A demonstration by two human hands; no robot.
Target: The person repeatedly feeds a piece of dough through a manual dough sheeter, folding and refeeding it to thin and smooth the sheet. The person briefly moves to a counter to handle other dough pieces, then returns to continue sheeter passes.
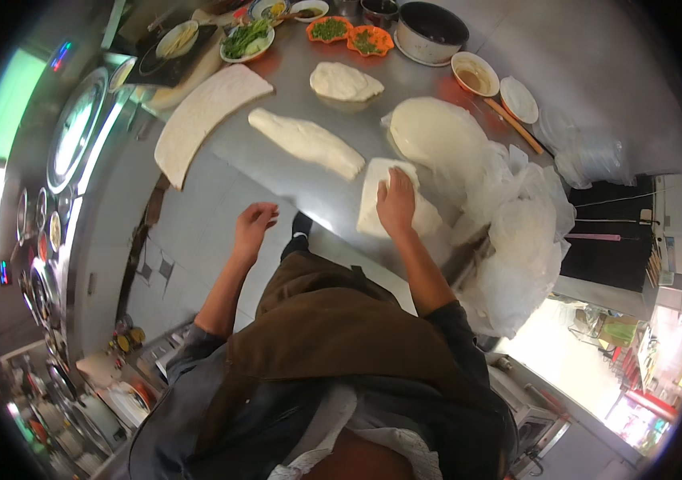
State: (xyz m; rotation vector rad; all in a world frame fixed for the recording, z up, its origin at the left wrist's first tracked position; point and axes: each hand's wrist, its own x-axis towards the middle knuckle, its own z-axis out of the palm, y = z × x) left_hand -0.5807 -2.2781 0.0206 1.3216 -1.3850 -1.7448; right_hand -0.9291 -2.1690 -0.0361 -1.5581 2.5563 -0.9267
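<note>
My right hand [396, 200] lies on a flattened white piece of dough [371, 210] at the right of the steel table, fingers stretched over its top. Off the table's near edge hangs my left hand [254, 230], with loosely bent fingers and nothing seen in them. Left of the right hand is a long, lumpy dough roll [305, 142]. A wide, smooth dough strip [206, 118] lies along the table's left side, and a rounded dough lump [345, 81] farther back. Just beyond the right hand, a big dough mass [435, 132] sits partly under clear plastic.
Crumpled plastic sheeting [522, 248] hangs over the table's right edge. Along the back stand a bowl of greens [247, 40], orange dishes of chopped herbs [328, 30], a pot [431, 34] and a bowl of paste [475, 74]. A wooden rolling pin [515, 126] lies at the right.
</note>
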